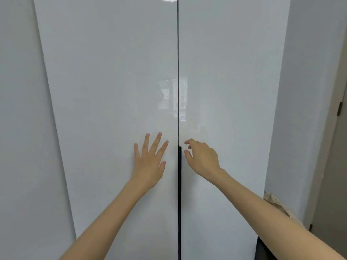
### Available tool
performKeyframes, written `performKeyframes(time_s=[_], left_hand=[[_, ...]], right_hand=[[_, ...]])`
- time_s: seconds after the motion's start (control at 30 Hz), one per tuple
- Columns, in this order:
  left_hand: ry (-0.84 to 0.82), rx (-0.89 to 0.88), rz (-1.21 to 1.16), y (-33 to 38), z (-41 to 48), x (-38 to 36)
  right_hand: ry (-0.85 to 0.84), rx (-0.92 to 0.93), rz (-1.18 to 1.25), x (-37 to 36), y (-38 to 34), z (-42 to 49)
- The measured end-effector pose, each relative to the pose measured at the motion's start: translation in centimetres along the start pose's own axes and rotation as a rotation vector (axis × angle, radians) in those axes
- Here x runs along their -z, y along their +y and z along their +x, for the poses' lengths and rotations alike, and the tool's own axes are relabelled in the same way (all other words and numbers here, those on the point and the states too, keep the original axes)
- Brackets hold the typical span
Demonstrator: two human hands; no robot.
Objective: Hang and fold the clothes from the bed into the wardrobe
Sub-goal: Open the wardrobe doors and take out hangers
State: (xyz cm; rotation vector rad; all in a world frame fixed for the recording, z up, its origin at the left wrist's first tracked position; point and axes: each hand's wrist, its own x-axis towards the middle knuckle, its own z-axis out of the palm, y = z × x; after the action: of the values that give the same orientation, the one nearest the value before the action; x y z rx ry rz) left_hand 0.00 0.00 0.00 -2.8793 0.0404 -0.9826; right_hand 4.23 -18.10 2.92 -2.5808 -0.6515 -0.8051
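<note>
In the head view the wardrobe (112,184) fills almost the whole frame, its two glossy pale doors closed and meeting at a thin dark seam down the centre. Both bare forearms rise from the bottom edge toward the lower middle.

The left hand (150,162) lies back up on the left door (112,91), just left of the seam. Its fingers are straight and fanned, pointing up and a little right, and it holds nothing.

The right hand (201,157) is over the right door (225,72), wrist bent so the hand points left toward the seam. Its fingers are loosely curled and empty, with thumb and forefinger tips just beside the top of the dark handle strip (179,184); whether they touch it cannot be told.

A faint window reflection (172,98) sits at the centre. At the lower right, a crumpled beige item (277,203) shows behind the right forearm, and a room door with a hinge (339,108) stands at the right edge.
</note>
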Motion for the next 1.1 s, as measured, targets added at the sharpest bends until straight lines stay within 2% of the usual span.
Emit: performKeyframes(time_s=[0.17, 0.3, 0.47, 0.6, 0.83, 1.1], left_hand=[[0.123, -0.056, 0.073, -1.5, 1.3, -4.0], [0.136, -0.039, 0.046, -1.8, 1.8, -6.1], [0.146, -0.040, 0.034, -1.8, 1.9, -6.9], [0.081, -0.046, 0.025, -1.0, 1.2, -7.0], [-0.147, -0.046, 0.041, 1.9, -1.2, -7.8], [-0.170, -0.023, -0.185, 8.8, -4.5, -4.8]], right_hand=[[-0.029, -0.081, 0.008, -3.9, 0.5, 2.3], [-0.010, -0.077, 0.007, -5.9, 1.1, 3.6], [-0.054, -0.053, 0.238, -6.5, 1.2, 4.3], [-0.071, -0.018, 0.322, -6.1, 1.5, 4.2], [-0.086, 0.037, 0.340, -4.5, 2.0, 1.8], [-0.110, 0.125, 0.420, 0.4, 4.2, -4.7]])
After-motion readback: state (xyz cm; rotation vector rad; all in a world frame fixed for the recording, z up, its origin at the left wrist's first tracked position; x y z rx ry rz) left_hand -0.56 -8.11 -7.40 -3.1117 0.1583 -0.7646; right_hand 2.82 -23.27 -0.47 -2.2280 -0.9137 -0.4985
